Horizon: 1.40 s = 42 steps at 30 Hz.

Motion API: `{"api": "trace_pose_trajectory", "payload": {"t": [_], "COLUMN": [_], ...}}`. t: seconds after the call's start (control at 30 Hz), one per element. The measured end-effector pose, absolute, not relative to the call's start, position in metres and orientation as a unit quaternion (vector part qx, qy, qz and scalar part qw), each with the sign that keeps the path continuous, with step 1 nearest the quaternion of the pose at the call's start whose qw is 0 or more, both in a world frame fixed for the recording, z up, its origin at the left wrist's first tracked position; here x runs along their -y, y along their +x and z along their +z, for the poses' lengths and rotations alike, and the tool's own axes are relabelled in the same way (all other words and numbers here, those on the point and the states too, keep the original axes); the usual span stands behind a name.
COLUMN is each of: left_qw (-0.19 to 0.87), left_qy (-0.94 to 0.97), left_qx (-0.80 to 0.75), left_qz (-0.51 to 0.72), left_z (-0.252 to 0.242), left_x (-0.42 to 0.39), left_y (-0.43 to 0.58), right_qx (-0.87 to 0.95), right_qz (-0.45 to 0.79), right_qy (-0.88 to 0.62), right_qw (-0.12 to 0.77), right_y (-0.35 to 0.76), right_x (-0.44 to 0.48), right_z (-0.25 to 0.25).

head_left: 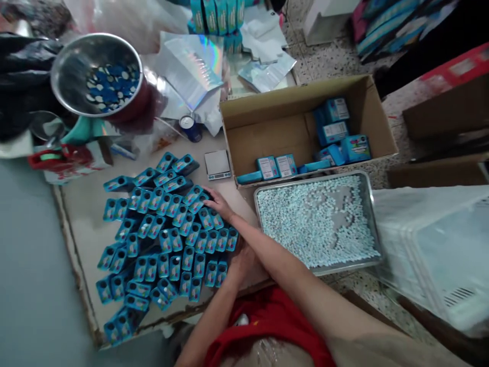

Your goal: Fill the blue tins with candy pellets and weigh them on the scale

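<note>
Many small blue boxes (pixel 164 244), each with a dark round hole in its visible end, stand in tight uneven rows on the table. At the right edge of this group, my right hand (pixel 219 205) is open, its fingers stretched out against the sides of the outer boxes. Closer to my body, my left hand (pixel 241 261) lies beside the lower right boxes. Its fingers are hidden behind the boxes and under my right forearm, so its grip does not show.
A metal tray (pixel 256 209) of small pale-blue pieces lies right of the boxes. Behind it stands a cardboard box (pixel 267 130) holding several blue packs. A small scale (pixel 217 164), a drink can (pixel 190 127) and a metal bowl (pixel 69 76) of blue-and-white pieces stand further back.
</note>
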<state>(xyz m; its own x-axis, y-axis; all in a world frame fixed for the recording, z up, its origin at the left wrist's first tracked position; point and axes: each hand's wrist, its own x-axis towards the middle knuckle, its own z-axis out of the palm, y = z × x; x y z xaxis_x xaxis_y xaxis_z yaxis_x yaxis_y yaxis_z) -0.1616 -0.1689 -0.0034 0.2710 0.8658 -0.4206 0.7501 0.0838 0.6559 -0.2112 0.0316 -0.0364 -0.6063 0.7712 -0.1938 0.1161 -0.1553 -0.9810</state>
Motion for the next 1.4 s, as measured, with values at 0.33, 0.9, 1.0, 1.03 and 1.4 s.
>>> {"api": "trace_pose_trajectory", "payload": {"t": [0.33,0.9,1.0,1.03,1.4], "left_qw": [0.349,0.261,0.282,0.284,0.354], "left_qy": [0.638,0.759,0.754,0.752,0.603], "left_qx": [-0.687,-0.581,-0.578,-0.581,-0.63], "left_qz": [0.024,-0.131,-0.132,-0.127,0.338], "left_z": [0.064,0.11,0.098,0.098,0.121], "left_x": [0.135,-0.197,-0.203,-0.204,-0.154], "left_y": [-0.183,-0.191,-0.19,-0.193,-0.214], "right_qx": [0.713,0.721,0.735,0.736,0.714], "right_qz": [0.605,0.204,0.197,0.193,0.229], "right_qy": [-0.307,-0.63,-0.627,-0.629,-0.565], "right_qw": [0.177,0.204,0.167,0.159,0.345], "right_y": [-0.141,0.207,0.207,0.207,0.194], "right_x": [-0.01,-0.033,-0.046,-0.05,-0.144], "right_z": [0.014,0.04,0.038,0.037,0.094]}}
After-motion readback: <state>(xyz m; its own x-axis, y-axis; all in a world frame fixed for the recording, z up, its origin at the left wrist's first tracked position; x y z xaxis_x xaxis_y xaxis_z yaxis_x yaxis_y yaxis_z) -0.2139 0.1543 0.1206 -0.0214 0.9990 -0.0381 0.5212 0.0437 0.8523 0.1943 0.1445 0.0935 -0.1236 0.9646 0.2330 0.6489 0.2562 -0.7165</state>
